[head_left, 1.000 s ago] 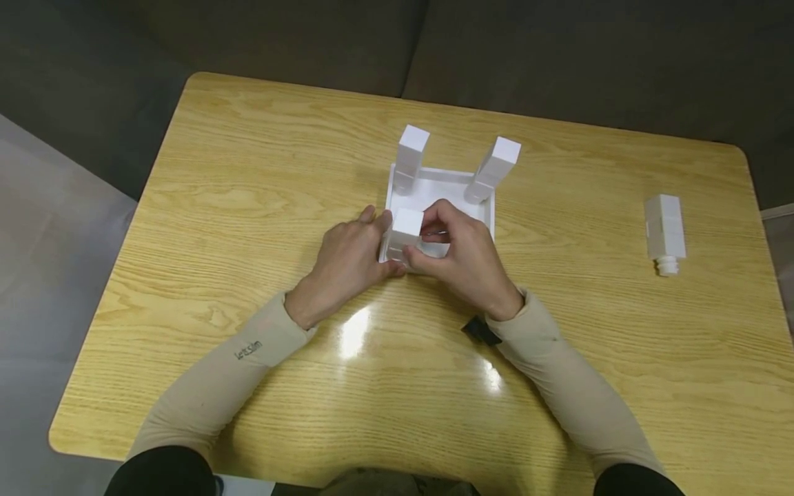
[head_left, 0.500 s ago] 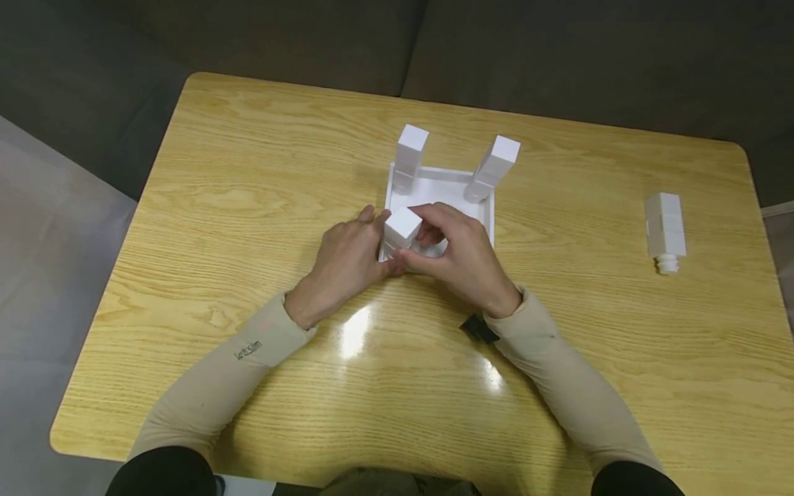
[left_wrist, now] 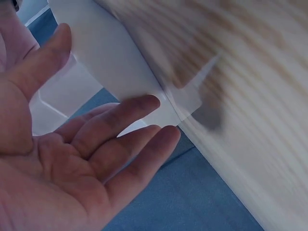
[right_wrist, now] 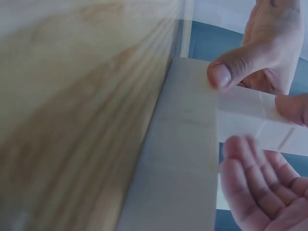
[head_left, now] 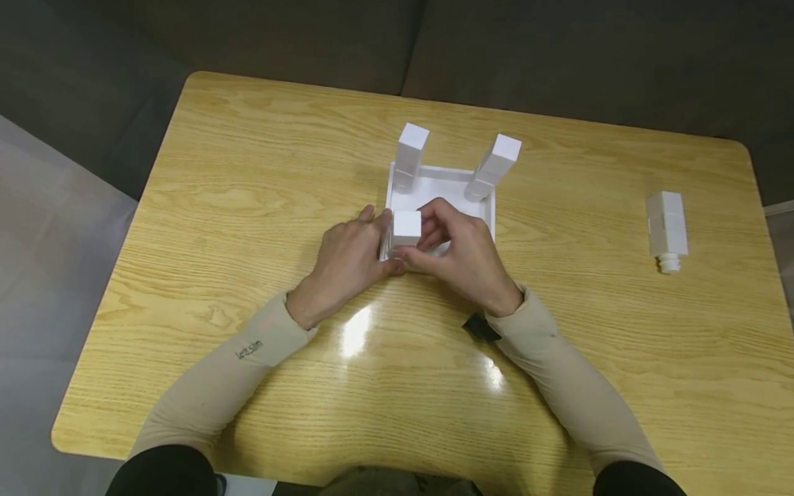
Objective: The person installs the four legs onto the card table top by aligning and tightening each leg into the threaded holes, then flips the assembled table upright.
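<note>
A small white table-like piece lies upside down, its tabletop (head_left: 443, 184) flat with a raised rim. At its near left corner stands a square white leg (head_left: 406, 227). My right hand (head_left: 462, 251) pinches this leg between thumb and fingers. Around that same corner, my left hand (head_left: 347, 251) grips the tabletop. In the right wrist view, the left thumb presses the near wall (right_wrist: 187, 125) beside the leg. Fingers of the left hand lie along the side wall in the left wrist view. Two further legs, a left one (head_left: 411, 151) and a right one (head_left: 499, 162), stand at the far corners.
A loose white leg (head_left: 668, 224) with a threaded screw end lies on the wooden table (head_left: 267, 158) at the right. A black strap piece (head_left: 481, 328) hangs by the right wrist. Dark panels (head_left: 527, 62) stand behind the table's far edge.
The near leg has turned about its upright axis, its square top going from skewed to straight, as the right fingers shifted on it. The left hand and tabletop stay in place.
</note>
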The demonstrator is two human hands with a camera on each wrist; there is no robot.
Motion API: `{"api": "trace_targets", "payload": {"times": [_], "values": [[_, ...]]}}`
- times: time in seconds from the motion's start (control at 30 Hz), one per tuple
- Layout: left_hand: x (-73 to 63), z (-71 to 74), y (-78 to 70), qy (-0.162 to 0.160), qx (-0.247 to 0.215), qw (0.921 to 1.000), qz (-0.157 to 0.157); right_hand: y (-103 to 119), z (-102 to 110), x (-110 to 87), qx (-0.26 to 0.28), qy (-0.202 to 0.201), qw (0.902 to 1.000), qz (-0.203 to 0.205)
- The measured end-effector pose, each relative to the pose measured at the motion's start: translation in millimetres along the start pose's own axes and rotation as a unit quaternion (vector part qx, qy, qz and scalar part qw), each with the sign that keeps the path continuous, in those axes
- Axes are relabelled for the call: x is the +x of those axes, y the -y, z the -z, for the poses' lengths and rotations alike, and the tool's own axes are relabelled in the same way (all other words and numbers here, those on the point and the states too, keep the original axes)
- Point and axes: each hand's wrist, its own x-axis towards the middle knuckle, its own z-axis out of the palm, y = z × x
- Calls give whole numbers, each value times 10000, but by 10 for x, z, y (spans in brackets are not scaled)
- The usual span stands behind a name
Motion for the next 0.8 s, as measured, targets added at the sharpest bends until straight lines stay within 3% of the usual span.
{"api": "trace_targets", "payload": {"times": [0.37, 0.8], "values": [[8, 17, -21, 30, 101, 9999, 128, 7, 1, -28, 251, -29, 9991, -352], [-9, 13, -39, -28, 331, 9992, 209, 6, 4, -1, -23, 63, 9999, 128]]}}
